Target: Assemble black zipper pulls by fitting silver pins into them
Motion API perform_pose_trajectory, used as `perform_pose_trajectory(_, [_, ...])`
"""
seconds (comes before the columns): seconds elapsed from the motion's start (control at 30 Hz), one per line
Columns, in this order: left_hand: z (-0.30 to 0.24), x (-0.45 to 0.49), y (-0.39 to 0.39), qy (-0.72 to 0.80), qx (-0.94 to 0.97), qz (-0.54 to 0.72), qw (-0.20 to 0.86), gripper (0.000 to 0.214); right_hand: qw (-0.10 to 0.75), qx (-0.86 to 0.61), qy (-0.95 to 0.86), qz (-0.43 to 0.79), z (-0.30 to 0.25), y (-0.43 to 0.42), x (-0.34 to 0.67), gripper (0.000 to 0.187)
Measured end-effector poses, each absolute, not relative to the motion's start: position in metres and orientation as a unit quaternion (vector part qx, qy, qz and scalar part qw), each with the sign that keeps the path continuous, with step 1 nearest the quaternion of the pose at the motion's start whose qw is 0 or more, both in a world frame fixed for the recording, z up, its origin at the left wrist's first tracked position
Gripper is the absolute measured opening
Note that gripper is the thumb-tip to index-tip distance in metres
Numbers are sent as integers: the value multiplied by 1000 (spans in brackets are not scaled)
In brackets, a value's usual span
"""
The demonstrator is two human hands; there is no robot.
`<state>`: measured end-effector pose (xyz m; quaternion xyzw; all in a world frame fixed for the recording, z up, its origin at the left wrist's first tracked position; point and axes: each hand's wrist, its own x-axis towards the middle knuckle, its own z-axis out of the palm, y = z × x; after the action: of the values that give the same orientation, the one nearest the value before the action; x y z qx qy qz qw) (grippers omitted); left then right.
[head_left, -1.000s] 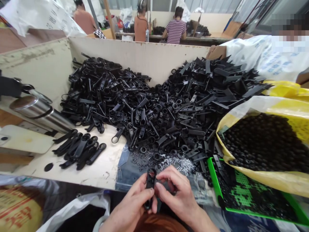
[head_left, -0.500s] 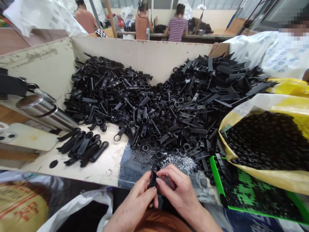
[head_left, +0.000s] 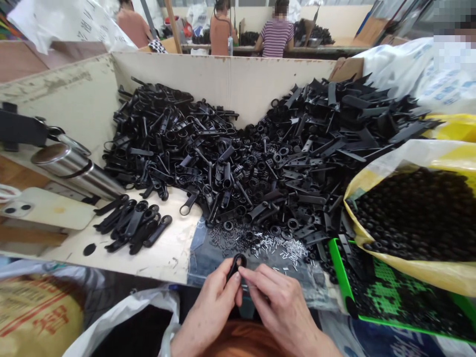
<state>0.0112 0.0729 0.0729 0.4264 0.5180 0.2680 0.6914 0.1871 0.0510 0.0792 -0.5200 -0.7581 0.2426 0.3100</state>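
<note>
Both of my hands meet at the bottom centre over the near table edge. My left hand (head_left: 214,306) is closed around a black plastic lever part (head_left: 236,262), whose ring end sticks up above my fingers. My right hand (head_left: 278,303) pinches the same part from the right with thumb and forefinger. Just beyond my fingers lies a scatter of small metal pins (head_left: 277,247) on a blue cloth (head_left: 204,255). A big heap of black plastic parts (head_left: 256,158) fills the table behind them.
A small stack of assembled black levers (head_left: 134,224) lies at the left, beside a steel cylinder (head_left: 76,171) and a phone (head_left: 40,208). A yellow bag of black rings (head_left: 412,210) overhangs a green tray (head_left: 344,287) at the right. Other people sit at the back.
The black part has sunk lower between my hands and tilted, so only its ring end shows. The view has dipped slightly toward the table.
</note>
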Motion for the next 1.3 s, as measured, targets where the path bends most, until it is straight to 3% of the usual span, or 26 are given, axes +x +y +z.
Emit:
perform_pose_trajectory(0.2, [63, 11, 70, 532, 389, 285, 696, 46, 271, -511, -756, 306, 83, 51, 194, 34])
perform_pose_trajectory(0.43, [62, 13, 72, 535, 382, 273, 702, 46, 292, -517, -749, 293, 80, 45, 209, 53])
perform_pose_trajectory(0.83, [40, 18, 65, 525, 408, 284, 691, 56, 233, -513, -799, 211, 61, 46, 204, 41])
perform_pose_trajectory(1.3, [41, 16, 63, 549, 456, 252, 654, 53, 182, -540, -794, 211, 64, 43, 202, 39])
